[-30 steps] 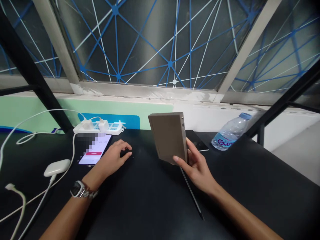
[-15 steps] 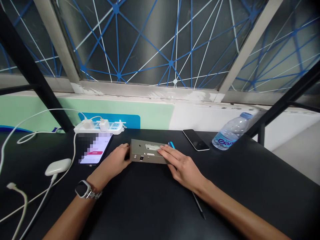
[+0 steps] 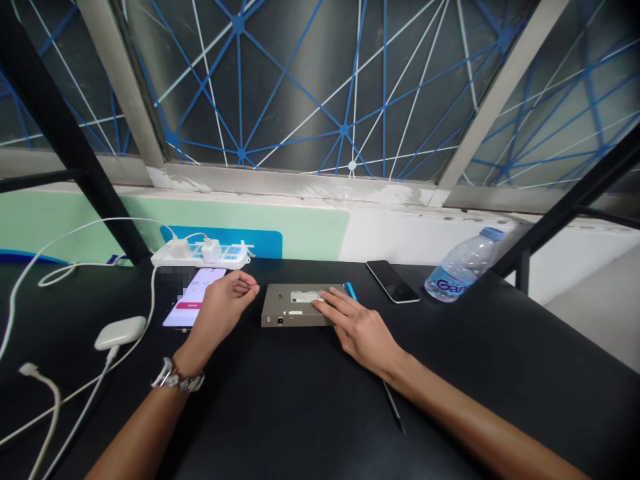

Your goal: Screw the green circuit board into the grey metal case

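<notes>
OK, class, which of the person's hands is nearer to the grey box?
Right. The right hand has its fingers lying on the right end of the grey box; the left hand is beside the box's left end, apparently just short of touching.

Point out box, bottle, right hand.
Box (image 3: 287, 305), head view: upper face.
Bottle (image 3: 466, 259), head view: clear body above the label.
Right hand (image 3: 369, 335), head view: back of the hand.

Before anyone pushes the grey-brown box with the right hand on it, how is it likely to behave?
The grey-brown box looks stiff, judging by its straight edges and flat top. Low and lying on a broad face on the black table, it would probably slide rather than roll or tip.
</notes>
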Tool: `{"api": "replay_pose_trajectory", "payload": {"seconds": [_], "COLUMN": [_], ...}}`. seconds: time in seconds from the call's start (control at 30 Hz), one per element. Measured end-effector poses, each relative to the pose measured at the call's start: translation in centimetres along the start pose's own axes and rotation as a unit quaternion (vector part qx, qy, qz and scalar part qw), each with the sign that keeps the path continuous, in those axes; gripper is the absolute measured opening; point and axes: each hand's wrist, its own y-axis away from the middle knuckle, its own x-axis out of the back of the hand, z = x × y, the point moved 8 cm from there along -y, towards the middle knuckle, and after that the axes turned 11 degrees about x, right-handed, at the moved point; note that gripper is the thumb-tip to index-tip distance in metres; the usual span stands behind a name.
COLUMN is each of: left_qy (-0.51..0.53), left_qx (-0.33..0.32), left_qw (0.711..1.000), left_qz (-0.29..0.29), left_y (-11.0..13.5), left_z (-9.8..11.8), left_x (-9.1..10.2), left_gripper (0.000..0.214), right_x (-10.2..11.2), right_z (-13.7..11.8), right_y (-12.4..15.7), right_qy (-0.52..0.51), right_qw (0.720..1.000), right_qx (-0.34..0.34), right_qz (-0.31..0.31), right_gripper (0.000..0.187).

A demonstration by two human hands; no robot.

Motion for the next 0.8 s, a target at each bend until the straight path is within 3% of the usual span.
{"api": "replay_pose_trajectory", "payload": {"seconds": [0.2,0.5,0.6,0.67,0.73,0.8], "left_qy": [0.123,0.178,0.195,0.211,0.225,0.231], "left_qx": [0.011,0.045,0.065,0.076,0.085,0.092], "left_qw": [0.991,0.977,0.971,0.965,0.96,0.957], "left_qz": [-0.041,-0.108,-0.124,-0.135,-0.146,-0.153], "left_y": [0.7,2.2,2.5,2.6,2.7,2.8], "left_z": [0.6,1.4,1.3,1.2,1.2,1.3], "left_x": [-1.8,-4.9,-5.6,-5.9,-6.1,-6.2], "left_gripper": [0.023,0.019,0.02,0.02,0.019,0.018], "right_x": [-1.0,-2.6,-1.7,0.1,2.2,3.2], "right_z": [0.5,1.1,0.6,1.0,2.5,4.5], "right_y": [-1.4,-2.5,-2.4,-2.2,-1.2,0.8], "right_qy": [-0.024,-0.049,-0.031,-0.015,0.001,-0.001], "right_qw": [0.999,0.998,0.998,1.0,0.995,0.977], "right_qx": [-0.006,0.021,0.027,-0.007,-0.1,-0.21], "right_qz": [-0.034,-0.045,-0.044,-0.015,0.009,-0.024], "right_gripper": [0.061,0.055,0.055,0.05,0.031,0.022]}}
